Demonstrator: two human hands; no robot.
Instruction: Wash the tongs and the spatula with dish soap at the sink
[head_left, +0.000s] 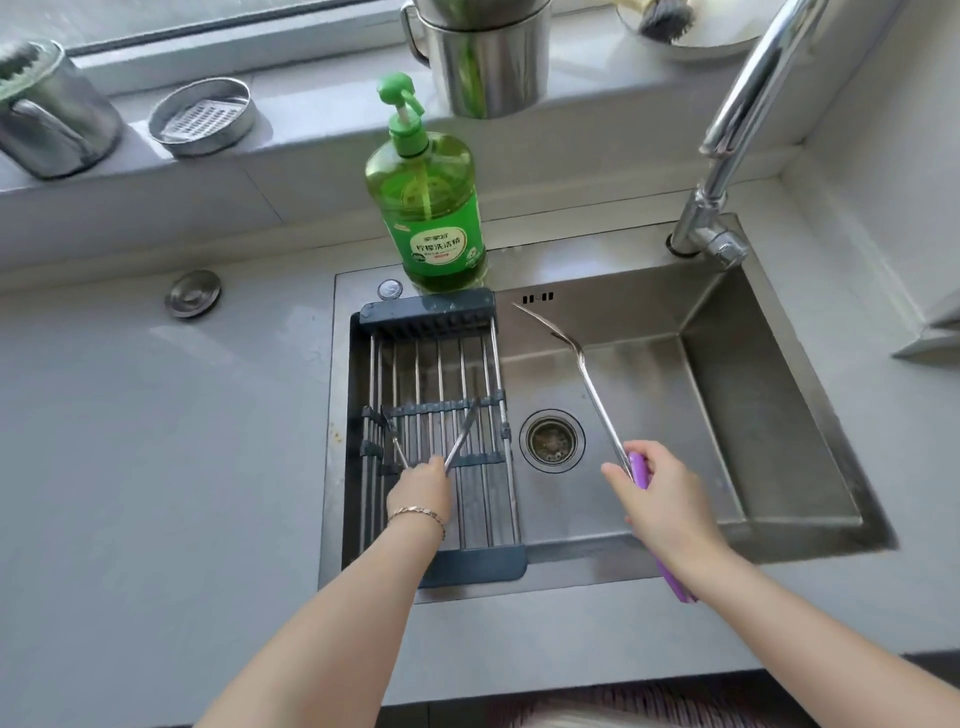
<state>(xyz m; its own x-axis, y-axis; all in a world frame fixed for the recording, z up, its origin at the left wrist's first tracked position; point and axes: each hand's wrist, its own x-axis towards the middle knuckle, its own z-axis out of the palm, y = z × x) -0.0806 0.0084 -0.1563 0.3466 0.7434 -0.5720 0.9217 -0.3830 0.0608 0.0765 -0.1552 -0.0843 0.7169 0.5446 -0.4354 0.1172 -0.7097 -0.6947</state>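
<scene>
Seemingly the washing is barely begun. Both tools are in hand over the sink (753, 395), but no water runs from the faucet (727, 156) at the sink's back right corner. No suds show on either tool, and the dish soap bottle (431, 208) stands untouched on the sink's back rim. Wetting, soaping, scrubbing and rinsing all appear left to do.

The left hand (421, 486) reaches over the sink's left side, above the drying rack (431, 312) that spans it. Its fingers curl round the joined end of the tongs (462, 436), whose two arms spread away over the rack bars; whether they touch the bars I cannot tell.

The right hand (660, 499) is over the sink's basin, just right of the drain (551, 440). Its fingers wrap the purple handle of the spatula (587, 379), whose blade points toward the sink's back wall.
</scene>
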